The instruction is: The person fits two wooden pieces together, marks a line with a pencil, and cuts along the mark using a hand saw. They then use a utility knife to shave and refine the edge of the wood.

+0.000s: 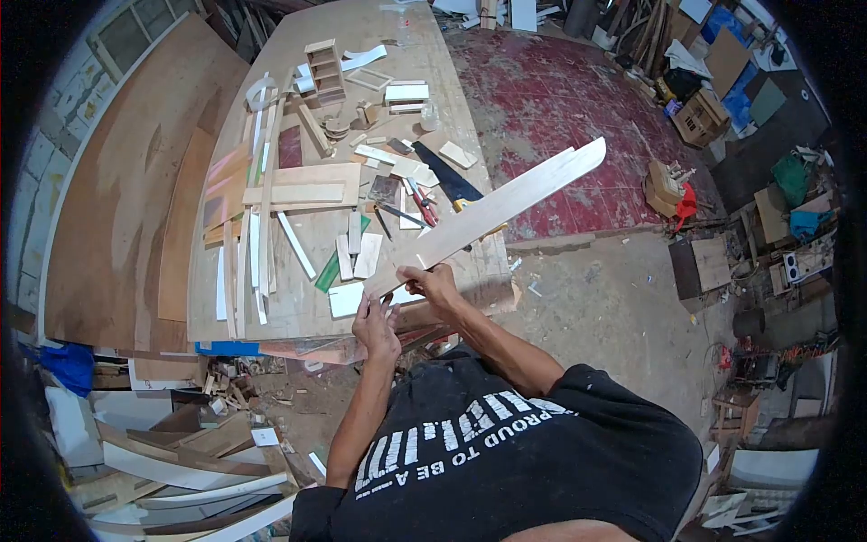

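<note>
A long pale wooden board [515,203] slants up to the right across the table's front edge, its far end notched. My right hand [435,287] grips it near its lower end, thumb on top. My left hand [375,327] is closed at the board's lower tip, its fingers partly hidden. Just under that end lies a white wood piece [346,300]. Behind the board is a handsaw [441,170], its yellow handle partly covered. Red-handled pliers [424,210] and a dark square plate [384,189] lie close by.
Wood strips, blocks and a small wooden shelf [325,70] cover much of the worktable [298,27]. A green strip [328,273] lies near its front. Large panels [126,199] lean at left. Cardboard boxes [700,117] and scrap line the right side; offcuts are piled below left.
</note>
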Action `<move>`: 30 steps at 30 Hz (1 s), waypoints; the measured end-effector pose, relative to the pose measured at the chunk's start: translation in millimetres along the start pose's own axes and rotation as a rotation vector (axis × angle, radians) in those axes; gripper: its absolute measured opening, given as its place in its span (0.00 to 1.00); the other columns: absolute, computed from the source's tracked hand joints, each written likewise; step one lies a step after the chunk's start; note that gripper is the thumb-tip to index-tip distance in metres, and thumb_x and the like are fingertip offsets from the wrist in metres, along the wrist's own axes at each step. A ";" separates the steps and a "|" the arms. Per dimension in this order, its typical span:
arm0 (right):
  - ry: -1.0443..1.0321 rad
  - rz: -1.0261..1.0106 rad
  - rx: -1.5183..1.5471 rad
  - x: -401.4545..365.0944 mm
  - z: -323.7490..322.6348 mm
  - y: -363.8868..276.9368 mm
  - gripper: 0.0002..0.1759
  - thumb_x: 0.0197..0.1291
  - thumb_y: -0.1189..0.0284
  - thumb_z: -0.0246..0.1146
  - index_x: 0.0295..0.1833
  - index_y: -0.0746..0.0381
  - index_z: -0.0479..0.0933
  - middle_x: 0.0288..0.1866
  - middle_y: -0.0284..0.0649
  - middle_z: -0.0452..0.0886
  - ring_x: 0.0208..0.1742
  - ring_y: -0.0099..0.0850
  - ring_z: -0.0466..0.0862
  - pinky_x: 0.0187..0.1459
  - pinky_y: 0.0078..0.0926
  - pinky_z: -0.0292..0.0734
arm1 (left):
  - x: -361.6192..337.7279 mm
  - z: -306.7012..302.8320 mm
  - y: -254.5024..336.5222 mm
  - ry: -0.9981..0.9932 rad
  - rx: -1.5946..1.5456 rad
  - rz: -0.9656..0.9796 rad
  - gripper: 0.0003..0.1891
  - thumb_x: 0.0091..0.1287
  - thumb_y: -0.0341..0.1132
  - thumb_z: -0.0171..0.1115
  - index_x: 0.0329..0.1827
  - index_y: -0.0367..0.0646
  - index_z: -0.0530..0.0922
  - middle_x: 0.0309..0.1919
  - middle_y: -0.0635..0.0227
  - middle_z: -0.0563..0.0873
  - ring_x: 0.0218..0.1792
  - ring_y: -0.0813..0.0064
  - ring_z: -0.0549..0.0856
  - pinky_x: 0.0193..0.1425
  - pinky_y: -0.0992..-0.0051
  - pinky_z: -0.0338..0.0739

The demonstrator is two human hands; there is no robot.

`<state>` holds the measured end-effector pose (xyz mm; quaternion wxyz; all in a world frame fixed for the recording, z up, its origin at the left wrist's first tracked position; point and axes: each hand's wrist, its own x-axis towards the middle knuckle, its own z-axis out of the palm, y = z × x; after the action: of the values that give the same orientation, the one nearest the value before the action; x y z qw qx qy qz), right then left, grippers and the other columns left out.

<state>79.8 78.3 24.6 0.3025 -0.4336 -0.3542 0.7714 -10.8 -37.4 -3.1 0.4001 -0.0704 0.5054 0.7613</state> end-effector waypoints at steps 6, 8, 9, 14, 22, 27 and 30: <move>-0.042 -0.018 0.077 0.0 -7.3 -7.3 0.09 0.58 0.74 0.76 0.37 0.67 0.83 0.27 0.35 0.83 0.24 0.24 0.81 0.28 0.21 0.78 | 5.9 -2.1 8.1 -0.139 0.597 0.320 0.28 0.70 0.32 0.69 0.71 0.36 0.71 0.56 0.65 0.83 0.53 0.64 0.87 0.51 0.66 0.86; -0.051 0.009 0.050 -3.5 -12.3 -8.9 0.11 0.58 0.73 0.76 0.39 0.68 0.83 0.28 0.36 0.83 0.24 0.24 0.81 0.27 0.21 0.77 | 7.1 -10.3 11.2 -0.125 0.793 0.598 0.31 0.63 0.30 0.75 0.69 0.35 0.73 0.59 0.62 0.82 0.57 0.59 0.85 0.57 0.65 0.84; -0.066 0.032 0.022 -4.9 -14.4 -10.5 0.12 0.57 0.73 0.76 0.40 0.69 0.82 0.28 0.37 0.84 0.24 0.24 0.81 0.26 0.21 0.76 | -3.5 -5.3 25.4 -0.172 0.981 0.774 0.32 0.60 0.30 0.76 0.68 0.35 0.75 0.62 0.58 0.80 0.60 0.57 0.84 0.60 0.64 0.82; -0.112 0.077 -0.070 -10.9 -20.8 -9.6 0.12 0.57 0.73 0.77 0.38 0.69 0.83 0.29 0.37 0.84 0.24 0.24 0.81 0.26 0.22 0.75 | -8.3 -18.2 36.4 -0.365 1.288 0.906 0.31 0.54 0.29 0.78 0.63 0.36 0.79 0.58 0.53 0.78 0.58 0.50 0.82 0.59 0.61 0.80; -0.167 0.088 -0.145 -12.7 -22.2 -8.5 0.12 0.57 0.73 0.76 0.40 0.70 0.84 0.31 0.38 0.86 0.25 0.24 0.81 0.27 0.21 0.76 | -14.6 -31.1 34.6 -0.401 1.294 0.957 0.31 0.56 0.32 0.79 0.63 0.33 0.78 0.55 0.49 0.79 0.56 0.49 0.83 0.58 0.61 0.81; -0.181 0.114 -0.095 -9.0 -21.5 -4.9 0.12 0.58 0.73 0.76 0.42 0.69 0.84 0.32 0.38 0.86 0.24 0.23 0.81 0.27 0.19 0.76 | -13.6 -36.4 38.5 -0.420 1.217 0.969 0.29 0.56 0.33 0.80 0.61 0.33 0.80 0.54 0.49 0.82 0.55 0.50 0.85 0.57 0.61 0.82; -0.213 0.138 -0.085 -8.8 -20.9 -6.3 0.12 0.59 0.73 0.76 0.42 0.69 0.83 0.32 0.38 0.86 0.25 0.23 0.81 0.27 0.18 0.77 | -12.6 -38.6 39.0 -0.431 1.149 0.989 0.29 0.56 0.31 0.80 0.60 0.34 0.80 0.56 0.49 0.83 0.57 0.51 0.85 0.60 0.61 0.82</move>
<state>103.1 81.0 25.9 0.1905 -0.3850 -0.3859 0.8164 -40.4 -82.7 12.6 0.0776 0.5295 0.7036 0.4675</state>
